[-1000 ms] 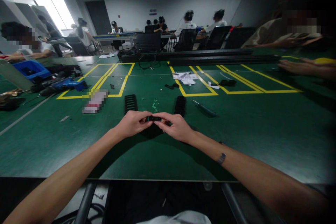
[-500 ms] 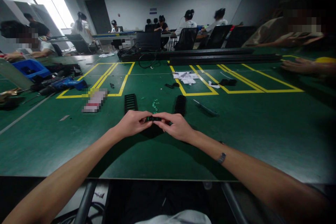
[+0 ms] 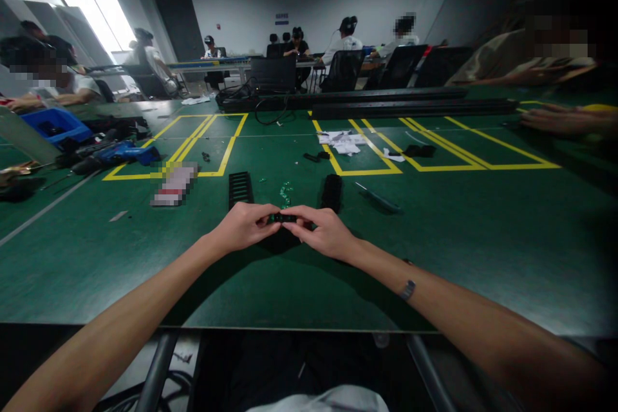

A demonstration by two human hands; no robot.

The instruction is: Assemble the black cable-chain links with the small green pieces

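Note:
Between my fingertips, just above the green table (image 3: 299, 296), is a small black slotted part (image 3: 284, 217). My left hand (image 3: 244, 226) pinches its left end and my right hand (image 3: 324, 232) its right end. Behind my left hand lies a black slotted rack (image 3: 240, 188) with open rungs. A similar dark block (image 3: 331, 192) lies behind my right hand, its near end partly hidden. Small shiny green pieces (image 3: 286, 191) are scattered on the table just beyond the held part.
A screwdriver-like tool (image 3: 379, 198) lies to the right, white paper scraps (image 3: 344, 141) behind it. Left are a pixelated packet (image 3: 174, 185), a blue power drill (image 3: 116, 153) and a blue bin (image 3: 58, 127). Long black rails (image 3: 410, 106) cross the back. Another person's hands (image 3: 550, 121) are at far right.
My hands and the black part keep practically the same position. In the background at left, a person in white has leaned lower, and a person in dark clothing has shifted.

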